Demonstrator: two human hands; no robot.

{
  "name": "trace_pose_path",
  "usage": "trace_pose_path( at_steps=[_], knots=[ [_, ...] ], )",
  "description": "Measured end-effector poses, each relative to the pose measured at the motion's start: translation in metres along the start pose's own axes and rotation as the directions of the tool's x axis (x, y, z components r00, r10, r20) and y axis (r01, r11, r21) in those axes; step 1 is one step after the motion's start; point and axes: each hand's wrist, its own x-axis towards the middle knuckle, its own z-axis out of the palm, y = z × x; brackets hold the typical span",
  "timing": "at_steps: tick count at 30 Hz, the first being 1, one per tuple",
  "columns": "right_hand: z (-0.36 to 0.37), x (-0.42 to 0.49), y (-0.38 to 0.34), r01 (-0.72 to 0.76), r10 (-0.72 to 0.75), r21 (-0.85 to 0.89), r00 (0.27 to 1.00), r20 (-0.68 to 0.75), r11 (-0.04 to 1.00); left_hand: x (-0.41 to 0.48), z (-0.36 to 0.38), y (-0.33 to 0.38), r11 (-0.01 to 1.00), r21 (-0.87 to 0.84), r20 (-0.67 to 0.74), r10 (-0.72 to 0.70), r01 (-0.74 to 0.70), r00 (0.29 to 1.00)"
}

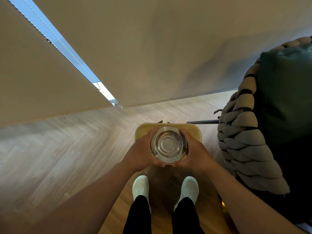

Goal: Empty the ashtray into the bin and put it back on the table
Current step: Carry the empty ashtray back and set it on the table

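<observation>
A round, shiny metal ashtray (168, 145) hangs right over a yellow plastic bin (192, 130) that stands on the wooden floor. I grip it from both sides: my left hand (143, 152) curls around its left rim and my right hand (196, 150) around its right rim. The concentric rings of the metal face me, with a few dark specks on it. I cannot tell whether this is its inside or its underside. The bin's inside is hidden behind the ashtray and my hands.
My two feet in white shoes (141, 186) stand just in front of the bin. A chair with thick braided beige cords and a dark green cushion (278, 98) fills the right side. A beige wall and roller blinds (42, 78) rise behind the bin.
</observation>
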Motion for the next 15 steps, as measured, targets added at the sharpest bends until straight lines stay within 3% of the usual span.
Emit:
trace_pose_path(
  at_steps=[15],
  knots=[
    [-0.022,-0.070,-0.074,-0.019,0.013,-0.062,0.996,-0.085,0.998,-0.057,-0.055,0.095,0.989,0.143,0.040,-0.029,0.023,0.999]
  ],
)
